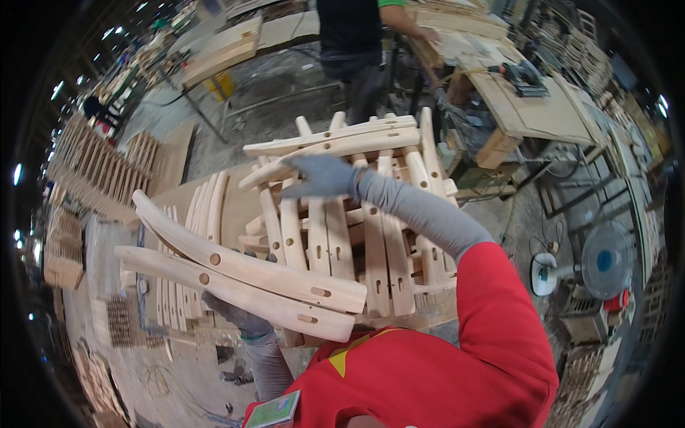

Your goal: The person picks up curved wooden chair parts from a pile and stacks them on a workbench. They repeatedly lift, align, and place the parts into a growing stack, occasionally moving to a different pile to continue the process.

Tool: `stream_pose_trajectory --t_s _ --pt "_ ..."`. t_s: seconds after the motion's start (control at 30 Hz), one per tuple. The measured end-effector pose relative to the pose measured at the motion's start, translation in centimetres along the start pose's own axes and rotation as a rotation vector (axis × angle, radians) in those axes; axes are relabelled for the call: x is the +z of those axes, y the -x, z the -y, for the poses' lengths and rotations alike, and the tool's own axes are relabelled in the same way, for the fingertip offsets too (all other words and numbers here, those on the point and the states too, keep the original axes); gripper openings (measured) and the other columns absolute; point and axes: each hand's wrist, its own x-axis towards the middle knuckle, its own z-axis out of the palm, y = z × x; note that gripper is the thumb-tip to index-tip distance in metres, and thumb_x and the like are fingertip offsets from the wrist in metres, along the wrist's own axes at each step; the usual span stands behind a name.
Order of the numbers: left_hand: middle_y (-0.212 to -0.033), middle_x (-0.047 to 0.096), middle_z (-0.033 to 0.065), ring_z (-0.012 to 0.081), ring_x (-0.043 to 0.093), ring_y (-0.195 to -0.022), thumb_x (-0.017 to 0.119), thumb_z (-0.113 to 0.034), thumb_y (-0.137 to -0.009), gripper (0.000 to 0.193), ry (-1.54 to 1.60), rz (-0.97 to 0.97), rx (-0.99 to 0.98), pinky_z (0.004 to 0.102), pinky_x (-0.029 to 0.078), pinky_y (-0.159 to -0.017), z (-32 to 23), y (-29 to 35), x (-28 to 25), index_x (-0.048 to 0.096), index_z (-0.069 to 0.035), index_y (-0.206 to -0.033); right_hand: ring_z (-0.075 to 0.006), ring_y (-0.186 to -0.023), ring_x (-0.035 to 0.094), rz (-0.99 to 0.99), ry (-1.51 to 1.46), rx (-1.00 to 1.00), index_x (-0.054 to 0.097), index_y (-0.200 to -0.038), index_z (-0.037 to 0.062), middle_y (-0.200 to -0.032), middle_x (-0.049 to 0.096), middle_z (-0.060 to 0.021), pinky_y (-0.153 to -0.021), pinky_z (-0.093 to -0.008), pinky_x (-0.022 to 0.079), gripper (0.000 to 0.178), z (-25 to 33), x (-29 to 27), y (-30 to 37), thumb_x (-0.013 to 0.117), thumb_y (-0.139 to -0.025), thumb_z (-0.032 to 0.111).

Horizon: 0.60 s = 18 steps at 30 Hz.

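My left hand [242, 314], in a grey glove, is closed under two curved wooden chair-leg-like pieces lying side by side. The upper piece [271, 269] and the lower piece [250, 292] each have a round hole and a slot. Most of that hand is hidden beneath them. My right hand [322, 176], also gloved in grey, is over the far side of a stack of similar pieces [328, 235]. Its fingers point left, apart from the thumb, with the fingertips against a long curved piece [357, 145] lying across the stack.
More curved pieces [207, 207] lie left of the stack on a board. Wooden stacks [100, 167] stand at the far left. Ahead, a person [349, 50] stands near a workbench [542, 114] carrying a power tool [524, 78]. A fan [606, 259] is at the right.
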Motion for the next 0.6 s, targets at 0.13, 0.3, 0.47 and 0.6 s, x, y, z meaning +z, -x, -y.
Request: stream_pose_trajectory --t_s 0.13,0.3,0.47,0.6 --pt "-0.143 0.035 0.0143 0.0296 0.043 -0.125 0.036 -0.046 -0.098 0.058 -0.763 0.022 0.234 0.0501 0.040 -0.103 1.1 1.1 -1.6 0.025 -0.011 -0.144 -0.0386 -0.100 0.060 0.203 -0.363 0.000 0.036 -0.137 -0.0031 -0.112 0.057 -0.0295 -0.085 -0.0401 0.049 0.098 8.8 3.4 4.7 0.055 -0.074 0.069" --pt "-0.144 0.034 0.0152 0.0292 0.037 -0.130 0.044 -0.044 -0.096 0.062 0.145 -0.045 -0.298 0.0462 0.034 -0.108 3.2 1.1 3.0 0.026 -0.008 -0.143 -0.0420 -0.094 0.060 0.119 -0.150 0.148 0.032 -0.137 0.0031 -0.111 0.054 -0.0260 -0.081 -0.0446 0.050 0.095 12.8 3.0 7.2 0.065 -0.068 0.061" --pt "-0.142 0.036 0.0134 0.0275 0.037 -0.130 0.048 -0.043 -0.094 0.062 -0.481 -0.002 -0.126 0.0463 0.034 -0.108 3.5 2.0 1.9 0.030 -0.007 -0.141 -0.0386 -0.102 0.057 0.121 -0.116 0.121 0.032 -0.139 0.0008 -0.112 0.054 -0.0240 -0.088 -0.0392 0.046 0.099 9.4 1.0 9.2 0.068 -0.067 0.058" --pt "-0.132 0.049 0.0122 0.0284 0.045 -0.124 0.052 -0.040 -0.093 0.055 0.125 -0.073 -0.255 0.0507 0.033 -0.108 1.4 0.9 2.7 0.039 -0.009 -0.136 -0.0395 -0.109 0.052 0.167 0.082 0.088 0.033 -0.138 -0.0009 -0.122 0.049 -0.0253 -0.093 -0.0425 0.042 0.097 2.3 -3.7 12.0 0.068 -0.067 0.056"
